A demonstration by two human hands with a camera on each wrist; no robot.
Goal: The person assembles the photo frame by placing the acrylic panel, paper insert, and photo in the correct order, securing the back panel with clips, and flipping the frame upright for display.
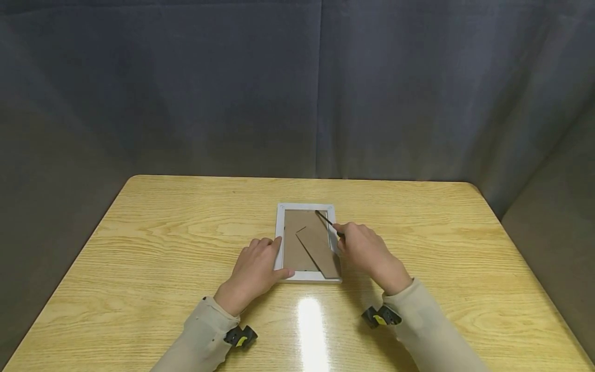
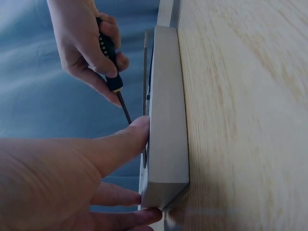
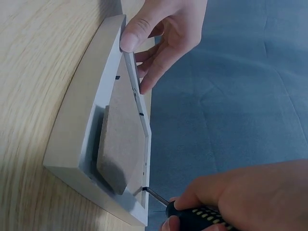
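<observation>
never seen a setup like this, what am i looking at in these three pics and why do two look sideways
No machine here: a person works with two bare hands and wears three cameras. The wide picture comes from the head, looking down at a wooden table. The other two come from cameras strapped to the wrists, so they look tilted.

On the table lies a white picture frame, face down, its brown backing board up and the fold-out stand showing.

The left hand steadies the frame's left edge, thumb on the rim. The right hand grips a small screwdriver with a black handle; its tip sits at the frame's inner edge.
</observation>
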